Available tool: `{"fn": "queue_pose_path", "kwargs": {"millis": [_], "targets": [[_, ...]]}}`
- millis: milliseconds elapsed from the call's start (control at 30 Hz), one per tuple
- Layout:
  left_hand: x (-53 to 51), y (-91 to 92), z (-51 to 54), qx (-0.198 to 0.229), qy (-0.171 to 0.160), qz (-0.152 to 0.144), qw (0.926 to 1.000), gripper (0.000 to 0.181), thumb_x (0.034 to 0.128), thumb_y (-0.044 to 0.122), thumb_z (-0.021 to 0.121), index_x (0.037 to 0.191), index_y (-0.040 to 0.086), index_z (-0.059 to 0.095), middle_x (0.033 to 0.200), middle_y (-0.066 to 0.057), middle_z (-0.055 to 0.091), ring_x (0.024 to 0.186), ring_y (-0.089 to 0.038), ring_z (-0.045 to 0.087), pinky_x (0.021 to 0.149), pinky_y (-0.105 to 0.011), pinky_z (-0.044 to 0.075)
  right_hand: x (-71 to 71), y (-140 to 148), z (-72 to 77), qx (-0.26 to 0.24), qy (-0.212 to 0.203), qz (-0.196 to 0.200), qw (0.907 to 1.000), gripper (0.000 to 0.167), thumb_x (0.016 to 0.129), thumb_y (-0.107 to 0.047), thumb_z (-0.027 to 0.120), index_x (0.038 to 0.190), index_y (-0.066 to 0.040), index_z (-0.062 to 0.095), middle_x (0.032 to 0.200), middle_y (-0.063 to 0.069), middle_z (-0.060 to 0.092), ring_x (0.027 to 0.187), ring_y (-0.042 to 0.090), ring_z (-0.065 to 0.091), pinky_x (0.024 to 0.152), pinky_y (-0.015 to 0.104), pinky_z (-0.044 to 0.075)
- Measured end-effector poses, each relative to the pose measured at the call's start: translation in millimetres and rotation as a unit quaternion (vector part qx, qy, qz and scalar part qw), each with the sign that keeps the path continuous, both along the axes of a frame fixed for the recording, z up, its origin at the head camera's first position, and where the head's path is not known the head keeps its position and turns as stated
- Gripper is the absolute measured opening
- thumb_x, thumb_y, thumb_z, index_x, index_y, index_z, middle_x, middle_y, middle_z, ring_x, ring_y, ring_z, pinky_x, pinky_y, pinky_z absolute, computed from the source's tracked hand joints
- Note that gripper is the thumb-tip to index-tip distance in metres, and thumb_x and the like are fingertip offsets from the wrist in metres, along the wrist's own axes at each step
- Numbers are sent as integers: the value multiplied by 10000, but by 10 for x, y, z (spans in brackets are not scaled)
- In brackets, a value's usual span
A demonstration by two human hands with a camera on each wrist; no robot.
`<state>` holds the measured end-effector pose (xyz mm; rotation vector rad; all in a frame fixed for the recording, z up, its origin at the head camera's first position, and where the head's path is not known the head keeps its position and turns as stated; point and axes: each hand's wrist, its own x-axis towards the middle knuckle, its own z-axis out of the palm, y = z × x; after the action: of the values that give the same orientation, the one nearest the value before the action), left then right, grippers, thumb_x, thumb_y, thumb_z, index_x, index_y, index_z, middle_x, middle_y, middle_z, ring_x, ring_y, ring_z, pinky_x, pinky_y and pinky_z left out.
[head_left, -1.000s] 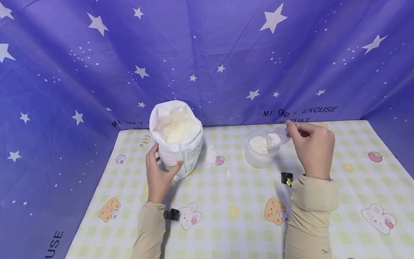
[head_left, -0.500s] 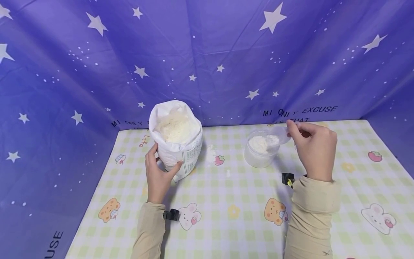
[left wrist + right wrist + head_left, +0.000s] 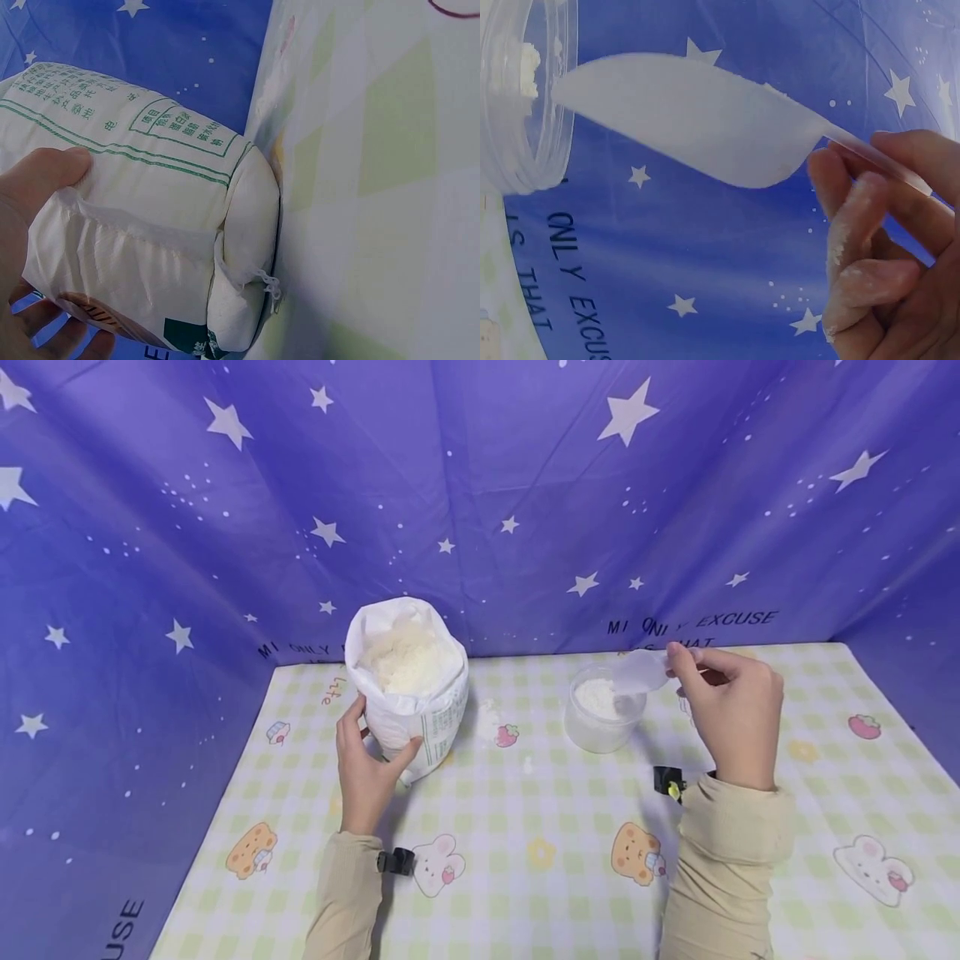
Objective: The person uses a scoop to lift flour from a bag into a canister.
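Observation:
An open-topped white bag of flour-like powder (image 3: 442, 718) stands on the left side of the table, green print down its front. My left hand (image 3: 367, 777) holds its lower side, thumb in front and fingers round the far side, as the left wrist view confirms. To the right, a clear plastic tub (image 3: 602, 727) contains white powder. My right hand (image 3: 731, 706) pinches the handle of a translucent scoop (image 3: 682, 120) beside it. The scoop is tipped over, its tip at the tub's rim and its back facing up. White powder coats some right-hand fingers (image 3: 855, 225).
A checked tablecloth (image 3: 540, 902) with cartoon prints covers the table. Some spilled powder (image 3: 489, 718) lies between bag and tub. A blue star-patterned curtain (image 3: 480, 468) rises right behind the table's back edge.
The scoop has been turned over at the tub, and the powder that was in it no longer shows there. My right hand has shifted slightly right. The left hand and bag stay put.

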<state>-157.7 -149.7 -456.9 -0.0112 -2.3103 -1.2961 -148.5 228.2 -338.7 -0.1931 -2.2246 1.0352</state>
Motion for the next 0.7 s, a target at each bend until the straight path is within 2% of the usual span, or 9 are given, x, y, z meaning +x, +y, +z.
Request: {"fn": "queue_pose_path", "kwargs": {"millis": [267,533,700], "targets": [[20,-11,-12,-4,-40,48,10000,941,741,212,878,1504,102,339,1470,-105,404,1348,-249,398,1092,-416,421,-54,-8,-84,-826,76,67,9965,351,922,-311,692,756,-11,765,495,-173,537,458,8,485,488,165,389],[17,-7,-13,-45,16,47,10000,932,747,225,873,1504,107,341,1469,-99,407,1347,-243,400,1086,-396,425,-99,-12,-130,-1365,89,143,9905,315,928,-257,685,817,27,766,586,-185,624,508,-1,585,448,147,428],[0,2,-10,-35,85,26,10000,936,738,214,878,1499,97,346,1464,-107,411,1342,-251,402,1079,-409,425,-114,-6,-146,-1810,-81,239,9832,302,938,-230,673,829,37,759,599,-148,656,497,18,595,426,145,435]]}}
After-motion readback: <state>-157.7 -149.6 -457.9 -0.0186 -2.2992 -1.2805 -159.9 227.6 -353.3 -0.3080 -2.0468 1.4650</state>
